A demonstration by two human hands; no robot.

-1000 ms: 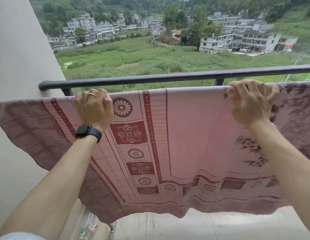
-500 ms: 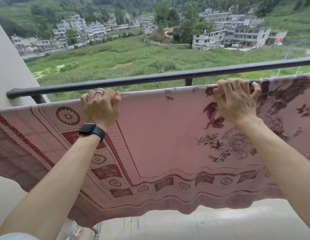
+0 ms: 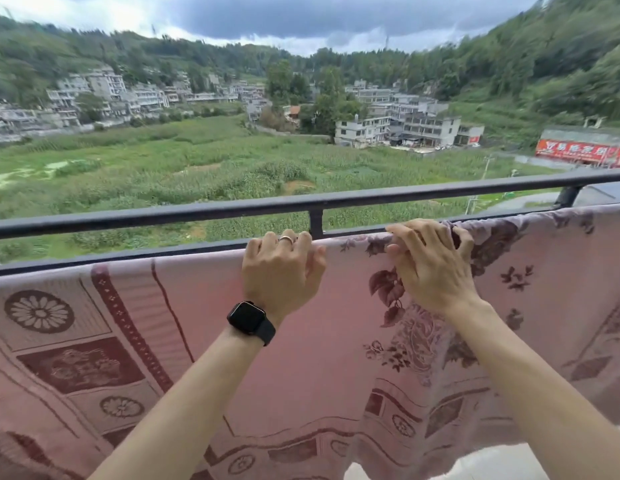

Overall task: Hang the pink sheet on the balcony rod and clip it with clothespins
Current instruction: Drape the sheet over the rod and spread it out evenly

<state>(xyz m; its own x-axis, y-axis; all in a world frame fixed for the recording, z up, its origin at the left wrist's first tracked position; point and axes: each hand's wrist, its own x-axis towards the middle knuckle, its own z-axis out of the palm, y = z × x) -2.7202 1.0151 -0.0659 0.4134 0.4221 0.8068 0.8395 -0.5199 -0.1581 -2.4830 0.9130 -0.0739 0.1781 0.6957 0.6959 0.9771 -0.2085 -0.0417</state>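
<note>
The pink sheet (image 3: 336,341), patterned with dark red flowers and borders, hangs spread out in front of me. Its top edge lies along the lower dark bar (image 3: 94,260) of the balcony railing. The upper balcony rod (image 3: 197,212) runs bare above it. My left hand (image 3: 280,271), with a ring and a black watch, has its fingers curled over the sheet's top edge near the middle. Close to its right, my right hand (image 3: 429,268) grips a bunched bit of the same edge. No clothespins are in view.
A short dark post (image 3: 316,223) joins the two bars just behind my left hand, and another post (image 3: 567,196) stands at the far right. Pale balcony floor (image 3: 474,462) shows below the sheet's hem. Beyond the railing are green fields and buildings.
My hands have come much closer together along the sheet's top edge. The edge now sits at the lower bar, and the view has tilted up and shifted right.
</note>
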